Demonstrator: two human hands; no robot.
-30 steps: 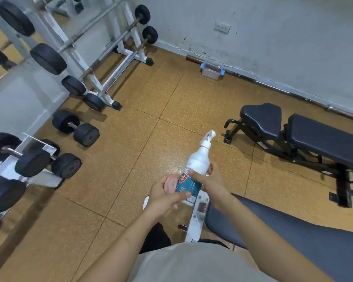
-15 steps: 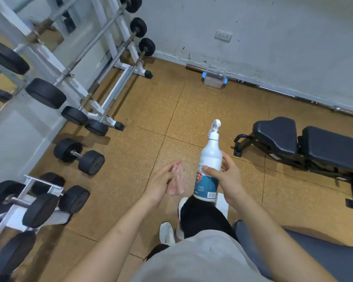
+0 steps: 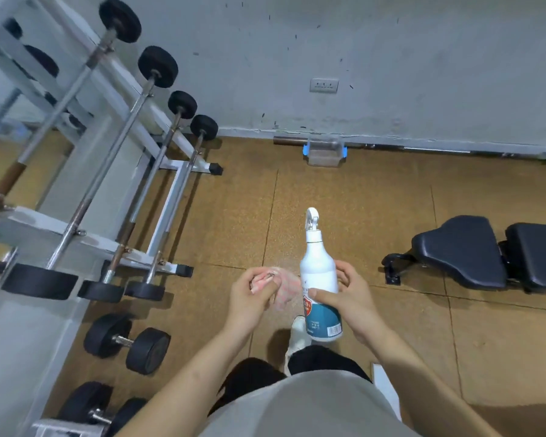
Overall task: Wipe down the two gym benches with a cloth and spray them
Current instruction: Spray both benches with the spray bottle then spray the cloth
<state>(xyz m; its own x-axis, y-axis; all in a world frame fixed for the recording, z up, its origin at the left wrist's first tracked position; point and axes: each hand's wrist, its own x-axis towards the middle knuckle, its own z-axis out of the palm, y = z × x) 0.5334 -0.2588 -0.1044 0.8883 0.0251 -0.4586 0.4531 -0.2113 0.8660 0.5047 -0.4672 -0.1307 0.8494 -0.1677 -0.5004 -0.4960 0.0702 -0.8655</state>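
right hand [image 3: 353,298] grips spray bottle [image 3: 319,272]; left hand [image 3: 252,294] holds cloth [image 3: 286,290].

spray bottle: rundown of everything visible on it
The spray bottle looks like white plastic, with a trigger nozzle on top and a teal label bearing a red badge and barcode. It is held roughly upright. The right hand grips its middle, thumb across the label; the left hand holds a pink cloth beside it.
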